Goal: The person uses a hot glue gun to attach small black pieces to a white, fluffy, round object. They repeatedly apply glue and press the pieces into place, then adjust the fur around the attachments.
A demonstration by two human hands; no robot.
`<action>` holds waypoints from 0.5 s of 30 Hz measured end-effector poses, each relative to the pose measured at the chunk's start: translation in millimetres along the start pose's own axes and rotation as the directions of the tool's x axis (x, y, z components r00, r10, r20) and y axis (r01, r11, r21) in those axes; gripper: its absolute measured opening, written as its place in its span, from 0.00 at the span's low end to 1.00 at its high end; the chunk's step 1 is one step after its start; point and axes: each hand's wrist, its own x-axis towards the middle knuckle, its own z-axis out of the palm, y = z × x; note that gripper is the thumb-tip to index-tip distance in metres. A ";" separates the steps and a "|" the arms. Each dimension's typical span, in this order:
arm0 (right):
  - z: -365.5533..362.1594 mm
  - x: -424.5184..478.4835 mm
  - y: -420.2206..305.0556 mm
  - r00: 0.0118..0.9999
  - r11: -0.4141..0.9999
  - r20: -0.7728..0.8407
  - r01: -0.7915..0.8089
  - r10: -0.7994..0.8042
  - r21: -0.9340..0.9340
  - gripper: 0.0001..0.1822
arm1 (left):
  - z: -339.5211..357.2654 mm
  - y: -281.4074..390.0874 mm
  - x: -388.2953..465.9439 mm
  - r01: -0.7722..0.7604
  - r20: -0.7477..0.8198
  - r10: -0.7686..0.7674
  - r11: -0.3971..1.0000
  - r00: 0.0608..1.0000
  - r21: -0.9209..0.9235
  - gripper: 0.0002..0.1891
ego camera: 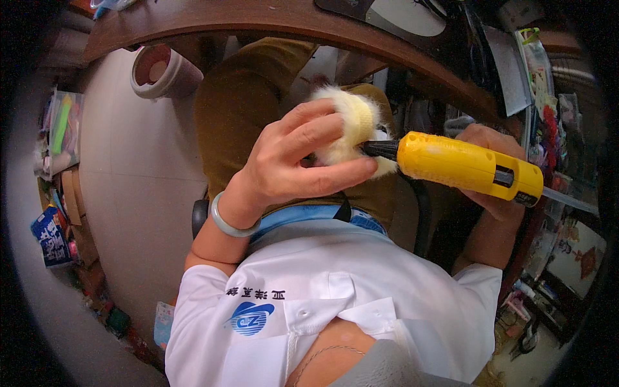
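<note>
My left hand [300, 150] grips a fluffy pale-yellow piece of fur fabric [358, 116] above my lap. A ribbed or woven backing shows on its upper side. My right hand [493, 145] is wrapped around a yellow hot glue gun [449, 162], its handle mostly hidden behind the body. The gun's black nozzle [381, 148] points left and meets the fabric close to my left thumb. From the gun's rear end sticks out a translucent glue stick [570, 199]. Whether glue is coming out at the tip cannot be seen.
A dark wooden desk edge [232, 22] curves across the top. On the floor at the left stands a waste bin [164, 72]. Bags and boxes [63, 130] line the far left. Cluttered shelves [556, 251] run down the right, beside my right arm.
</note>
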 end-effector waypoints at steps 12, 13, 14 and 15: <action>-6.7 5.7 -9.2 0.998 0.992 0.050 0.046 -0.040 -0.118 0.19 | 0.5 -1.3 1.6 -0.063 -0.022 0.063 0.998 0.998 0.008 0.20; -6.7 5.0 -9.8 0.998 0.988 0.048 0.050 -0.044 -0.147 0.19 | 0.5 -0.9 1.7 -0.059 -0.020 0.059 0.998 0.998 0.007 0.20; -6.4 4.4 -9.7 0.998 0.990 0.041 0.050 -0.045 -0.131 0.19 | 0.3 -0.2 1.3 -0.054 -0.018 0.054 0.999 0.998 0.008 0.20; -6.7 3.4 -10.2 0.999 0.992 0.031 0.046 -0.043 -0.119 0.20 | 0.6 0.1 1.5 -0.051 -0.017 0.051 0.999 0.999 0.003 0.20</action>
